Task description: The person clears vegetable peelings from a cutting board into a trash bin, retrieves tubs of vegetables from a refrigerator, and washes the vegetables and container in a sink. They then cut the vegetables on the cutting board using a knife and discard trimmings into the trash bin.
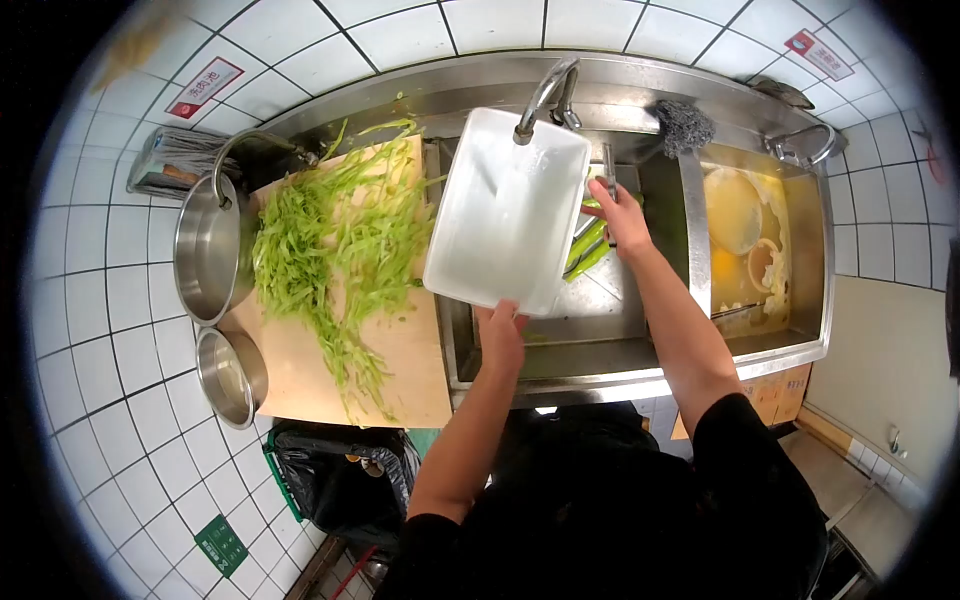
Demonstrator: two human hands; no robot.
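Observation:
A white rectangular plastic tub [512, 215] is tilted over the left side of the sink, under the tap [545, 95]. My left hand [502, 335] grips its near rim, thumb over the edge. To the right of the tub, my right hand [622, 215] has its fingers closed around a slim dark metal tool [608, 160], whose kind I cannot make out. Below that hand, bright green items [588, 248] lie in the sink, partly hidden by the tub. Shredded light-green vegetable [325, 225] is heaped on the wooden board [405, 380] to the left.
Two steel bowls, a large one [205, 255] and a smaller one [228, 385], stand left of the board. The right basin [800, 320] holds yellowish water and round items. A steel scourer [685, 125] sits on the back ledge. A black-lined bin [330, 470] stands below the board.

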